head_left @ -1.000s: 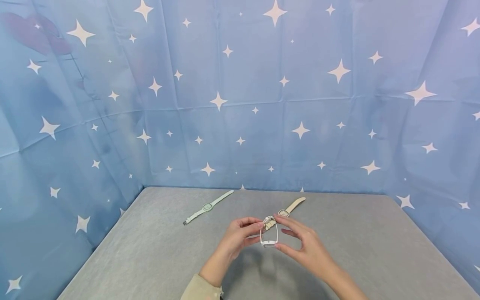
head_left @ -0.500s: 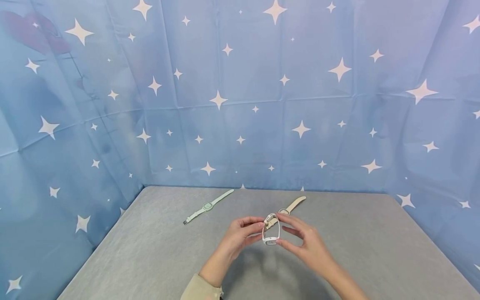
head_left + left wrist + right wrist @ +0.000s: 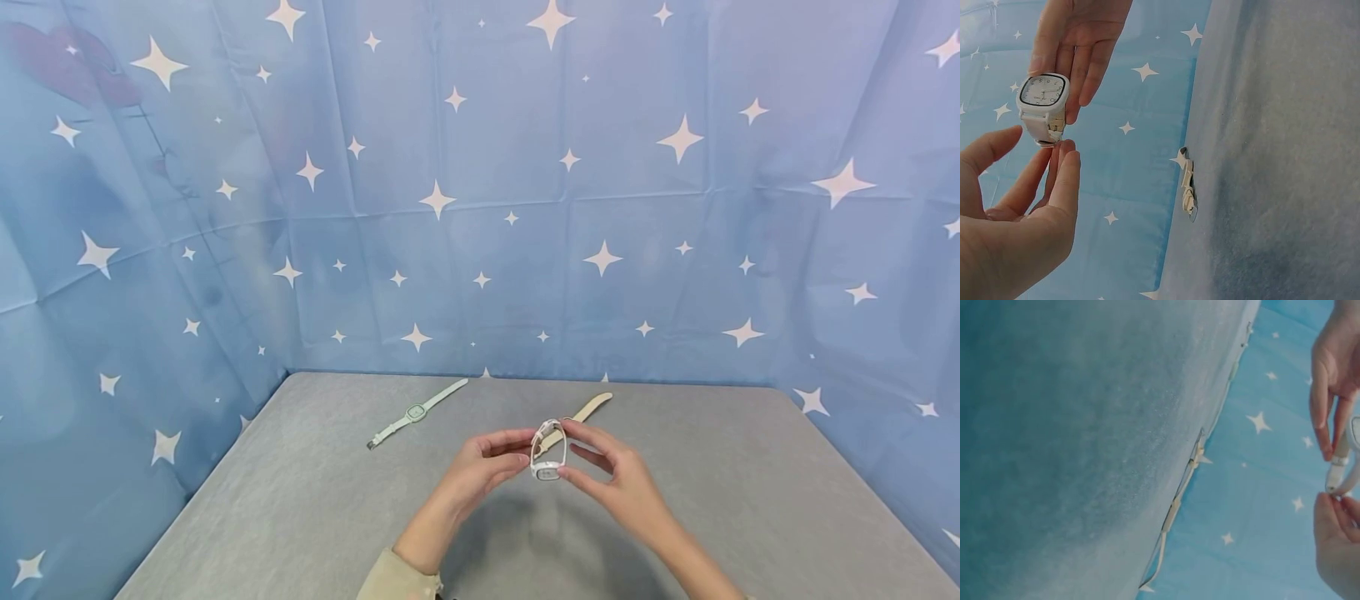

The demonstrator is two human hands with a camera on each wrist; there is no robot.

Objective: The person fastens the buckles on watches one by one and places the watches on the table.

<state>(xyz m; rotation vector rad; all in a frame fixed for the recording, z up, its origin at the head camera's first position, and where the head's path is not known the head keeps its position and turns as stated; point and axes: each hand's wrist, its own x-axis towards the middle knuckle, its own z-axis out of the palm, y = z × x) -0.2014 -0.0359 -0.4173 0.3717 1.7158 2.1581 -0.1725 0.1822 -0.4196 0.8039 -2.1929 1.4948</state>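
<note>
A white wristwatch [image 3: 547, 471], its strap bent into a loop, is held above the table in the head view. My right hand [image 3: 622, 483] grips it from the right, thumb at the watch case and index finger at the top of the loop. My left hand [image 3: 476, 479] is at the loop's other side; in the left wrist view its fingertips [image 3: 1067, 150] touch the strap's lower end, while the thumb stands apart from the watch. The watch face [image 3: 1043, 90] shows there. Behind the loop lies a cream watch [image 3: 592, 407], partly hidden by the white watch and right hand.
On the grey table [image 3: 300, 500], a pale green watch [image 3: 416, 412] lies stretched out towards the back left. A blue star-patterned cloth [image 3: 480, 208] hangs behind and along both sides.
The white watch has risen slightly and shifted right, turning a little so its face shows more. Both hands moved slightly with it; the left thumb has come off the strap. The other watches stay put.
</note>
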